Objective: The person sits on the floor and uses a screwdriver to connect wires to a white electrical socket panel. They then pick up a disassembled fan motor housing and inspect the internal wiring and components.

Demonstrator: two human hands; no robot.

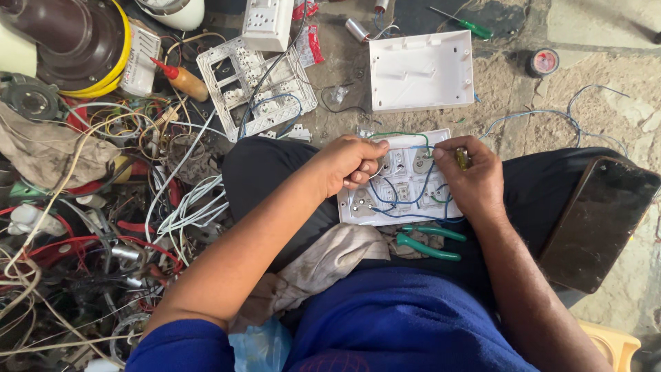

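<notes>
On the person's lap lies a white switch panel (403,186), back side up, laced with blue wires. The left hand (351,164) rests on its left edge, fingers pinched together on a green wire (399,134) arching over the top. The right hand (475,179) sits at the panel's right edge, fingers clamped on a small screwdriver (462,158). Green-handled pliers (430,241) lie just below the panel.
</notes>
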